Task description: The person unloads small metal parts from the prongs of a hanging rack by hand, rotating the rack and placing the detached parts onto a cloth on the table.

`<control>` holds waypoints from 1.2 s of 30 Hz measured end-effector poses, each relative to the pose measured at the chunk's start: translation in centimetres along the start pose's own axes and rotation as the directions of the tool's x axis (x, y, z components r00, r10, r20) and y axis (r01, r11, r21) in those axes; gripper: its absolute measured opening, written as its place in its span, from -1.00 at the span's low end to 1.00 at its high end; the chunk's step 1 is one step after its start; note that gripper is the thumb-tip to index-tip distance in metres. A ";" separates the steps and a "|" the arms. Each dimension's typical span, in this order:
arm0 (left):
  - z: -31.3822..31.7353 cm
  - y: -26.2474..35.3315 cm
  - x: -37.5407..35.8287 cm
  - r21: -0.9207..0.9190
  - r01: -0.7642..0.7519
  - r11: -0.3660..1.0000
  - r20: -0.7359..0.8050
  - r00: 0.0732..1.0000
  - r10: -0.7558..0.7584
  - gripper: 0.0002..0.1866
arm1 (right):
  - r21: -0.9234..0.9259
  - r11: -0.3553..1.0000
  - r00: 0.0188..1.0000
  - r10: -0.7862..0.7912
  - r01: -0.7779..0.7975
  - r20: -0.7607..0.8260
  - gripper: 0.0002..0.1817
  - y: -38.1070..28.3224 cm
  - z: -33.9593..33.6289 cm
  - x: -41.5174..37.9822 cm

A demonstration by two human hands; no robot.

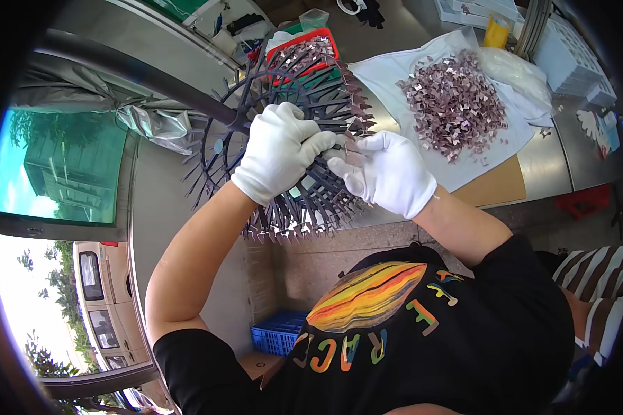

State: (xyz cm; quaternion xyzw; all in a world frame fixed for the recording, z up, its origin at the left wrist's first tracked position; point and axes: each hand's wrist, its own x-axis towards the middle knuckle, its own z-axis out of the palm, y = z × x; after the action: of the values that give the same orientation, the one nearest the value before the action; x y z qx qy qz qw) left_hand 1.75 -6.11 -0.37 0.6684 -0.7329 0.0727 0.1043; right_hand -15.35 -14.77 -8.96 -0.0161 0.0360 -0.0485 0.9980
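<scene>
Green-tinted window (62,169) at left. Bunched grey sheeting (69,93) along its top edge. Pale vehicle (107,304) outside, below its tinted pane. Blue crate (279,333) right of window, lower; yellow container (497,32) far right of it, higher.

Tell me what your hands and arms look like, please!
My left hand and right hand both wear plain white gloves, up to the wrist. My sleeves are black and short, and nothing is worn between them and the gloves.
</scene>
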 end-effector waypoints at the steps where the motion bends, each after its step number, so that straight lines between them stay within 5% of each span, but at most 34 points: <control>1: -0.1 0.0 0.1 -0.002 0.001 1.000 0.004 1.000 -0.001 -0.78 | -0.022 1.000 1.000 -0.015 0.015 -0.006 -0.78 -0.1 0.4 -0.1; 5: -0.1 0.0 0.2 0.001 -0.007 1.000 -0.007 1.000 0.007 -0.76 | 0.148 0.977 0.988 0.144 -0.152 0.064 -0.76 -0.9 -2.9 0.7; 9: -0.8 0.9 0.1 0.049 0.041 0.998 0.045 0.998 -0.043 -0.74 | 0.061 0.997 0.998 0.051 -0.054 0.049 -0.68 -2.1 -2.9 -0.4; 13: -1.2 2.2 0.5 -0.287 0.421 0.860 0.047 0.903 -0.426 -0.70 | -0.167 0.985 0.998 -0.042 0.033 -0.055 -0.66 -3.0 -0.7 -0.5; 16: -1.3 2.4 1.7 0.156 0.291 0.944 0.292 0.899 -0.325 -0.70 | -0.188 0.980 0.997 -0.072 0.071 0.001 -0.70 -3.6 1.0 1.2; 17: -0.9 2.4 1.6 0.223 0.108 0.969 0.191 0.970 -0.152 -0.70 | -0.264 0.963 0.998 -0.055 0.054 0.003 -0.73 -4.1 0.2 2.1; 18: -0.4 2.5 1.6 0.231 0.175 0.957 0.164 0.963 -0.216 -0.70 | -0.256 0.967 1.000 -0.018 0.015 -0.011 -0.74 -4.3 -0.1 2.4; 20: 0.6 2.4 2.2 0.242 0.300 0.923 0.108 0.937 -0.333 -0.69 | -0.236 0.970 0.998 0.049 -0.056 -0.038 -0.75 -4.6 -0.4 2.6; 21: 1.0 2.1 1.9 0.140 0.254 0.957 -0.008 0.967 -0.255 -0.66 | -0.247 0.967 0.997 0.048 -0.062 -0.063 -0.76 -4.5 -0.3 2.4; 26: 0.6 2.3 0.9 -0.005 0.164 0.986 0.023 0.986 -0.164 -0.73 | -0.268 0.957 0.989 0.073 -0.107 -0.132 -0.81 -3.3 -0.2 0.9; 30: 0.5 2.0 1.3 -0.014 0.092 0.996 0.085 0.992 -0.090 -0.73 | -0.053 0.986 0.988 0.157 -0.157 0.000 -0.82 -2.7 -1.2 0.5; 33: -0.1 1.5 1.5 -0.034 0.061 0.998 0.140 0.989 -0.055 -0.75 | -0.100 0.993 0.994 0.069 -0.060 0.090 -0.79 -2.7 -2.1 -0.9; 36: -0.4 2.2 1.1 -0.104 0.127 0.986 0.101 0.988 -0.116 -0.80 | -0.118 0.991 0.994 -0.070 0.060 -0.084 -0.75 -3.1 -1.5 -2.8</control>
State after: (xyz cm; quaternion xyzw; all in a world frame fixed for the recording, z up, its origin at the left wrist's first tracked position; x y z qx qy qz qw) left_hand -0.50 -6.87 0.39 0.7078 -0.6977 -0.0061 0.1107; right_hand -18.55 -17.63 -10.18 -0.0729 0.0819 -0.0795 0.9908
